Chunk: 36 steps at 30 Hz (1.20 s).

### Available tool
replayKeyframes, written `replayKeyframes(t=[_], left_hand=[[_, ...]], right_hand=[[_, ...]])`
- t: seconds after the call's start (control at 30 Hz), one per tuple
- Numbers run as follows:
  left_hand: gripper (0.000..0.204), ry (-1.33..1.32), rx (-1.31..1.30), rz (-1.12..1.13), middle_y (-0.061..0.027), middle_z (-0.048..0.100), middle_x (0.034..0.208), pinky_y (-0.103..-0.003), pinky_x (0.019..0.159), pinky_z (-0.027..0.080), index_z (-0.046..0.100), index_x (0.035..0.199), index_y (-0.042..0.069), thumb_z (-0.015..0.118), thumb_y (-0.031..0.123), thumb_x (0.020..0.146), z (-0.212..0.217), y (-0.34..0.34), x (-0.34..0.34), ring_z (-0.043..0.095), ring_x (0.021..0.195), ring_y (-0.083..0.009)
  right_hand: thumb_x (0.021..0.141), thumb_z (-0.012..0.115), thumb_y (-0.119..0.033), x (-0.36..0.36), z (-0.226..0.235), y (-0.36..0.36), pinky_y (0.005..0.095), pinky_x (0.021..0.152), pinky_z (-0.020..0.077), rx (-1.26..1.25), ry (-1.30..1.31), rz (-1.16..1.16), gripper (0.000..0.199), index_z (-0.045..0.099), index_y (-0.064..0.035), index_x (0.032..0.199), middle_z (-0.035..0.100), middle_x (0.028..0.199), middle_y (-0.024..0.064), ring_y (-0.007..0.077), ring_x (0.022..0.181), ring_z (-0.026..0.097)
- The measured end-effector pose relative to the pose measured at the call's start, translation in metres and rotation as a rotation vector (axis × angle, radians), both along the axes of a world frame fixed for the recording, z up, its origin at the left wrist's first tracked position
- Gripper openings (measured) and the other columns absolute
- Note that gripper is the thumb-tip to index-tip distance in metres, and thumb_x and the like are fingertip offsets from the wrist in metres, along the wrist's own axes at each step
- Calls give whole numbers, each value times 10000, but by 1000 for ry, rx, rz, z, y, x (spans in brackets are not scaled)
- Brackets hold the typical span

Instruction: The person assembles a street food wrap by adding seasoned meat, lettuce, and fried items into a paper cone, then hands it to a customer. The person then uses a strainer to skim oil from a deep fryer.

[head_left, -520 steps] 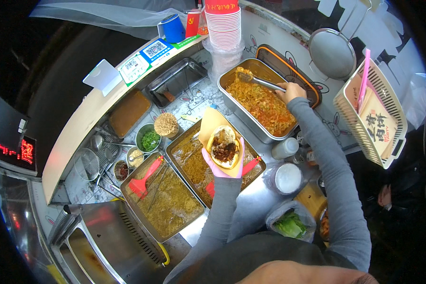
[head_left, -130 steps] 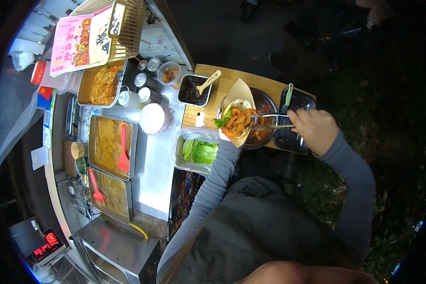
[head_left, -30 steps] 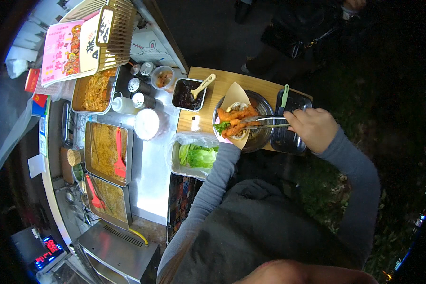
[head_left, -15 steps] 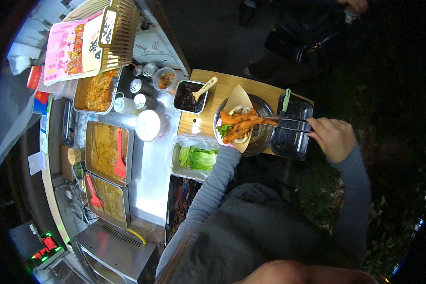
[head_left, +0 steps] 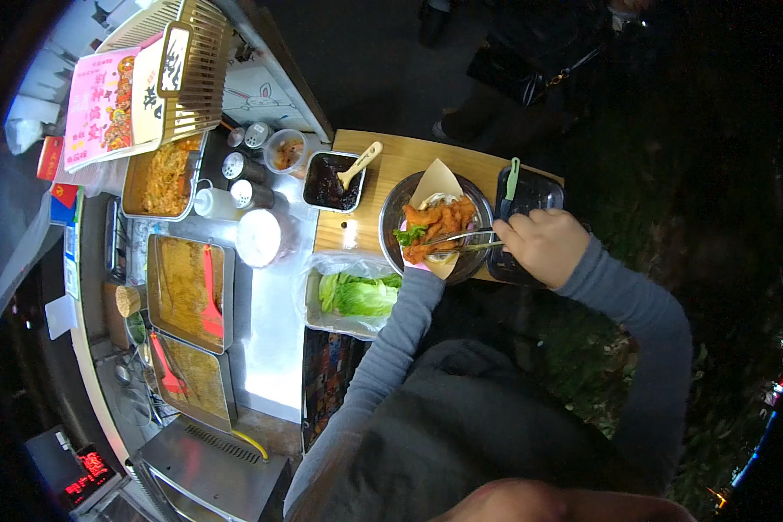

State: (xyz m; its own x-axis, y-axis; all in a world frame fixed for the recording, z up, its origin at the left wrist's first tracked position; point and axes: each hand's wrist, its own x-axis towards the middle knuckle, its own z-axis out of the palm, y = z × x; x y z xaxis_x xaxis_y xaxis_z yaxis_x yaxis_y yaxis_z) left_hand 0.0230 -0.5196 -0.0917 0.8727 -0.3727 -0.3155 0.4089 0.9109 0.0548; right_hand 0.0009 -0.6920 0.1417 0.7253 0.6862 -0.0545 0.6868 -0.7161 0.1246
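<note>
Your right hand (head_left: 544, 246) is curled in a fist around the metal tongs (head_left: 457, 241), forearm bent in from the right — their tips rest on the fried pieces in the paper wrap (head_left: 435, 228). Your left hand is hidden beneath that wrap, grip unclear, holding it over the round metal bowl (head_left: 391, 209) on the wooden board (head_left: 383, 165).

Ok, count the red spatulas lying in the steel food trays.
2. One red plastic spatula lies in the middle rectangular steel tray; the other red spatula lies in the steel tray below it. More may be hidden elsewhere.
</note>
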Motion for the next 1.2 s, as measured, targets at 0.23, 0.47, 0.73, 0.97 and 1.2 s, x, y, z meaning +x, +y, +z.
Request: replayKeyframes(t=[0.23,0.47,0.73,0.97,1.2], left_hand=[[551,39,93,114,-162,494,1340,-464,1051,405,444,1329,57,406,467,964,-44,0,-2,504,1189,-328],[596,-357,778,46,-81,480,1359,-366,1091,342,397,1367,99,508,481,923,-92,1,21,449,1246,-222],[522,-437,693,82,-117,488,1331,-373,1050,379,440,1312,67,553,390,918,-16,-8,12,476,1205,-262],[446,-216,389,138,-122,550,1162,-373,968,455,471,1205,49,543,397,936,9,-8,22,527,1094,-255],[396,19,-736,-26,-140,535,1160,-350,919,490,470,1177,22,516,351,962,7,-10,29,529,1060,-238]], right_hand=[[805,659,-220,-12,-25,-19,307,620,483,102,28,-110,385,604,-29,1134,576,853,52,184,704,561],[781,696,-237,-23,-38,-21,310,630,488,156,9,-169,498,570,-20,1212,593,934,83,193,729,567],[860,663,-220,-43,-40,-33,359,549,512,517,236,-576,465,536,7,1244,625,856,129,258,636,631],[897,622,-243,-45,-57,-18,371,535,493,494,280,-696,405,562,15,1204,618,788,105,257,613,621],[894,623,-248,-41,-40,-21,388,540,487,361,98,-693,373,588,-32,1196,620,811,105,264,629,619]])
